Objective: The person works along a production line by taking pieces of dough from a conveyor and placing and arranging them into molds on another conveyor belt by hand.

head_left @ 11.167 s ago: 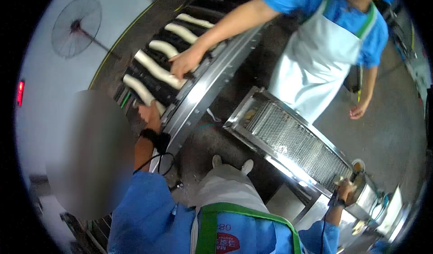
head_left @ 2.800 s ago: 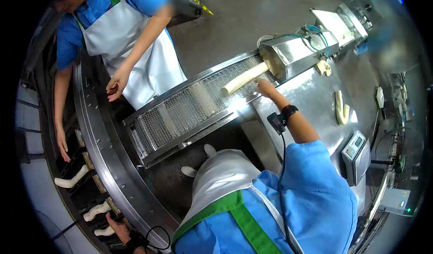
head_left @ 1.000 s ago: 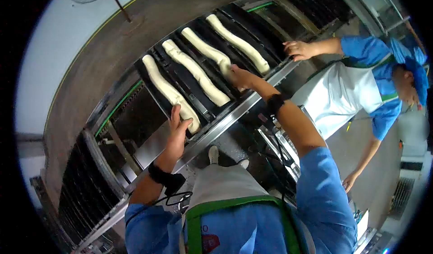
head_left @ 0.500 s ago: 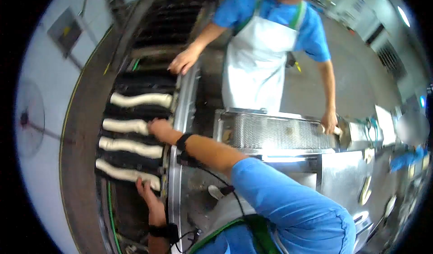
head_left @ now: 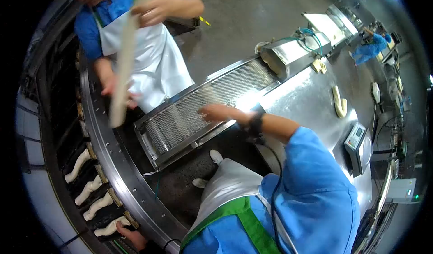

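Several pale dough strips lie in the dark troughs at lower left. My left hand (head_left: 131, 237) is at the near end of the closest dough strip (head_left: 110, 227), its fingers closed against that end and partly hidden. My right hand (head_left: 219, 113) is above the metal mesh conveyor (head_left: 180, 114), fingers stretched out and slightly blurred, with nothing in it. Across from me, a co-worker holds a long dough strip (head_left: 124, 69) upright, one hand at its top and the other near its middle; it is smeared by motion.
A curved steel rail (head_left: 128, 175) runs between me and the troughs. To my right is a steel table (head_left: 297, 114) with a bent dough piece (head_left: 338, 102) and a digital scale (head_left: 357, 141). A metal machine housing (head_left: 288, 55) stands at the conveyor's far end. Another person (head_left: 372, 48) is farther back.
My view has turned right. My right hand has left the dough in the troughs and moved over the conveyor. The co-worker has raised a dough strip; my left hand stays at the nearest one.
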Demonstrator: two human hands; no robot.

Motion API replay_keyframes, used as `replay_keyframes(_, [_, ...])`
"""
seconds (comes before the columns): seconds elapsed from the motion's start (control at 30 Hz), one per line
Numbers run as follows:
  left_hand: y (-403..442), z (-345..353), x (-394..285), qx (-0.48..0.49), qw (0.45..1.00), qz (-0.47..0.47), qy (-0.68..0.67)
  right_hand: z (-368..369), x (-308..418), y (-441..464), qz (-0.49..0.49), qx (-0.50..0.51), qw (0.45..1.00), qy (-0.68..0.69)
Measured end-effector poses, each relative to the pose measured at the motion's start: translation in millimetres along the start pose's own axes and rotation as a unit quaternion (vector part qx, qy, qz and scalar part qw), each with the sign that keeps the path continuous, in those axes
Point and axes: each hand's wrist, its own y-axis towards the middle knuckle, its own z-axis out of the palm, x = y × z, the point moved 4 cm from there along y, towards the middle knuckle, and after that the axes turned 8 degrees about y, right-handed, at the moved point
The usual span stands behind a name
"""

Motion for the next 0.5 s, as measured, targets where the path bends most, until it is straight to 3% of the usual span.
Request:
replay_keyframes(0.03, [7.9, 4.3, 7.6, 0.002, 0.998, -0.043, -0.048, -23.2, -39.4, -23.8, 0.138, -0.024, 0.988, 0.06])
replay_keyframes(0.07, [15.4, 8.7, 15.0, 0.0, 0.992, -0.087, -0.096, -45.5, -69.5, -50.1, 0.174, -0.079, 0.979, 0.075])
replay_keyframes(0.13, [23.9, 13.9, 13.0, -0.045, 0.949, -0.275, -0.144, -76.5, -133.9, -96.4, 0.203, -0.157, 0.963, 0.077])
replay_keyframes(0.17, [22.6, 15.7, 9.5, -0.069, 0.913, -0.366, -0.165, -87.3, -157.1, -112.2, 0.196, -0.165, 0.967, 0.001])
replay_keyframes(0.27, [21.6, 19.2, 13.0, -0.041, 0.904, -0.365, -0.218, -116.5, -184.2, -143.6, 0.292, -0.237, 0.92, 0.11])
replay_keyframes(0.3, [21.8, 21.8, 17.6, -0.023, 0.887, -0.375, -0.27, -122.4, -193.3, -147.6, 0.284, -0.254, 0.922, 0.07])
replay_keyframes(0.43, [-2.2, 15.7, -34.4, -0.057, 0.929, -0.325, -0.165, -140.4, -235.2, -159.5, 0.358, -0.281, 0.89, 0.038])
replay_keyframes(0.5, [1.6, 15.5, -23.0, -0.039, 0.913, -0.344, -0.217, -145.5, -242.5, -164.3, 0.358, -0.312, 0.879, 0.042])
